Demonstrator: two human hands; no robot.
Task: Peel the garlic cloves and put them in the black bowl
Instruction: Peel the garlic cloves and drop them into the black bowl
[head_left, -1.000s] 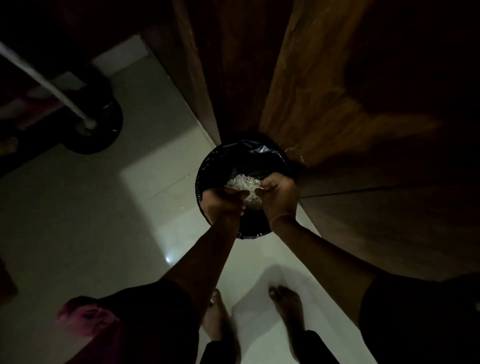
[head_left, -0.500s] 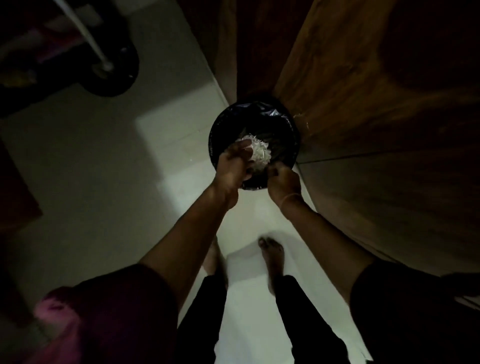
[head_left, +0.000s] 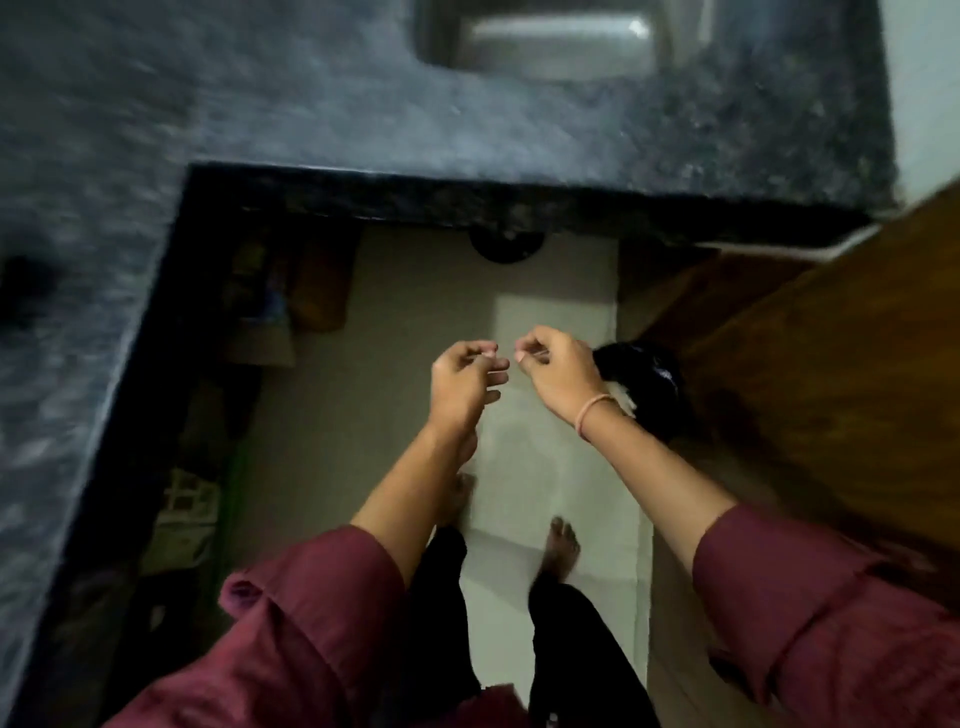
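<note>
- Plainly, neither cloves nor bowl can be made out for sure. A dark blur (head_left: 23, 291) at the far left of the counter (head_left: 311, 104) may be the bowl, but I cannot tell.
- Both hands hang over the floor (head_left: 405, 312), close together but not touching.
- The left hand (head_left: 467, 379) has its fingers loosely curled, thumb tip by the forefinger. Whether a scrap of skin is pinched there is too small to tell.
- The right hand (head_left: 558, 374) shows the same loose curl, thumb and forefinger tips meeting. Something pale shows at the tips, nail or peel, I cannot say.
- The bin (head_left: 649, 369), black-lined with pale scraps (head_left: 626, 405) at its edge, sits just behind the right wrist, beside the wooden panel (head_left: 831, 364).
- The step looks like clearing clinging skins off the fingers.
- To do it well, shift both hands right so they are over the bin, not the floor. Then rub thumb across fingertips and flick downward.
- Papery skin probably sticks to damp fingers, so check the palms too. The sink (head_left: 545, 47) lies ahead if a rinse is needed.
- Clean hands should grip the next clove better.
</note>
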